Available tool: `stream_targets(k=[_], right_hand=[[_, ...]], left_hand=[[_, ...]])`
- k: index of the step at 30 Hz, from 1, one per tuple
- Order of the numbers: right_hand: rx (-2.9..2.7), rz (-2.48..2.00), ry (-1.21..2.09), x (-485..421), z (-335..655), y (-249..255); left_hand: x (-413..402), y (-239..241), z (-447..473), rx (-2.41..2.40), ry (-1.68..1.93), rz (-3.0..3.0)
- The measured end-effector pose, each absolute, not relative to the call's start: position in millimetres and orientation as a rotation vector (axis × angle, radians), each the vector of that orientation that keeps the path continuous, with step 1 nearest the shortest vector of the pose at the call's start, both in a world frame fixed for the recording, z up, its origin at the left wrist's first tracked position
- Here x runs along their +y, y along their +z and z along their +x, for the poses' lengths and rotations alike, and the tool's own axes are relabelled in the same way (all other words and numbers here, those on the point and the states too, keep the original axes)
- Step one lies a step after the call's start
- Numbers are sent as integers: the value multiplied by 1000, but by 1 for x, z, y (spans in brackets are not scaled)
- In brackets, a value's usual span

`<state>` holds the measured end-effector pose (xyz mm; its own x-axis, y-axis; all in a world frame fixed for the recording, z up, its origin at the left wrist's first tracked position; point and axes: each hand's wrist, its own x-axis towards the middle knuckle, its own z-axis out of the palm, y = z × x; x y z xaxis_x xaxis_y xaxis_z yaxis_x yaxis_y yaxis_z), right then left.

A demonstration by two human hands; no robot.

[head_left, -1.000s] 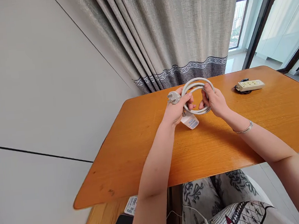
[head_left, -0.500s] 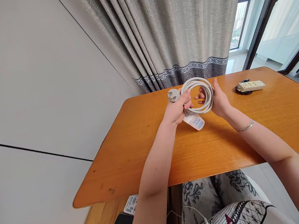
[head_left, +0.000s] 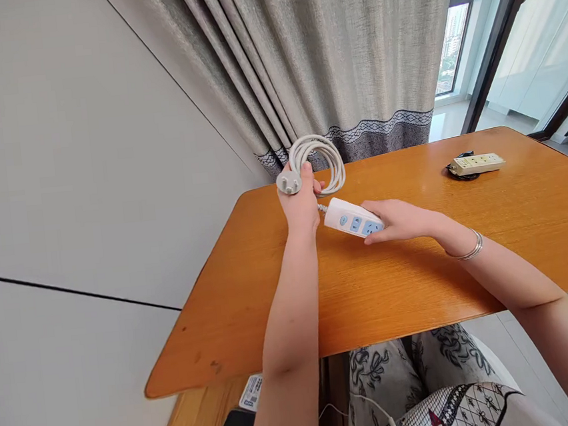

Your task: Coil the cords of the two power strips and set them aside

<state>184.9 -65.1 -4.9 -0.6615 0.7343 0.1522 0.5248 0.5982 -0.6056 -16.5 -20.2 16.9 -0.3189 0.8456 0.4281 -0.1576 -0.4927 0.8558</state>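
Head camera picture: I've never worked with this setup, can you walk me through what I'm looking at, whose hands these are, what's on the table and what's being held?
There is no machine here. The single picture comes from a camera worn on a person's head, looking forward and down, so the two bare arms reaching in from below are that person's own.

The left hand grips a coiled white cable and its plug, lifted above the wooden table. The right hand, with a bracelet on the wrist, holds the white power strip that the cable runs into, low over the table.

Farther right on the table lies a second, cream-coloured power strip with a dark cord beneath it. Behind the table hang grey curtains.
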Motion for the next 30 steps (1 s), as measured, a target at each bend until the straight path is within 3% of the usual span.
stream_targets(k=[2,5,9,14,21,30], right_hand=[[-2465,-1061,463,-72,194,11],[-2214,-952,376,-70,207,23],[-1742,-773,584,-48,214,11],[-1535,-834,751,-25,208,-13],[-1459,-835,1314,-27,217,-8],[-1138,-971,1391,-17,223,-28]], left_hand=[[-17,13,-19,1049,1820,1271],[-16,11,-19,1059,1685,1270],[-21,7,-11,896,1398,1231],[-28,2,7,708,1175,1231],[-20,-11,8,788,1061,1124],[1,-44,17,842,1167,882]])
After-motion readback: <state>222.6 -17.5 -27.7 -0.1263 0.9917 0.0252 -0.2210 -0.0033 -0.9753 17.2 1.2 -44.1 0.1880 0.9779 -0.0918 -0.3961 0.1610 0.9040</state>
